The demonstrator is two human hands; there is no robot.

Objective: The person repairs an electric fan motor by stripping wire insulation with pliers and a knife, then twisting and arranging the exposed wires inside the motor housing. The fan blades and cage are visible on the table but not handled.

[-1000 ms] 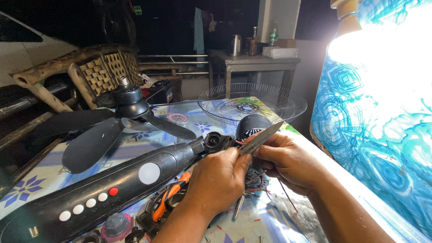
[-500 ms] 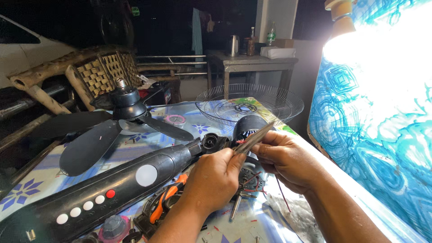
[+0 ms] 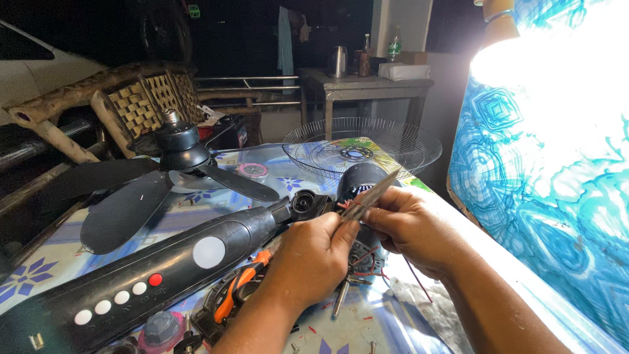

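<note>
My left hand (image 3: 314, 255) and my right hand (image 3: 413, 226) meet over a fan motor (image 3: 360, 187) with copper windings and red wires (image 3: 367, 259). A thin metal blade-like tool (image 3: 370, 196) points up and right out of my right hand's pinch. My left fingers pinch something small at the tool's lower end; what it is I cannot tell. A long black fan stand body (image 3: 151, 269) with a round white knob, white buttons and one red button lies diagonally to the left, its neck joint (image 3: 304, 203) just beside my left hand.
Black fan blades (image 3: 164, 180) lie on the patterned tablecloth (image 3: 26, 278) at the left. A wire fan guard (image 3: 360, 147) rests behind the motor. Orange-handled pliers (image 3: 239, 285) and a screwdriver (image 3: 341, 298) lie under my left arm. A blue patterned cloth (image 3: 557, 164) rises at the right.
Both hands stay together at the motor with only slight shifts. The tool's tip has tilted a little. The view has drifted slightly.
</note>
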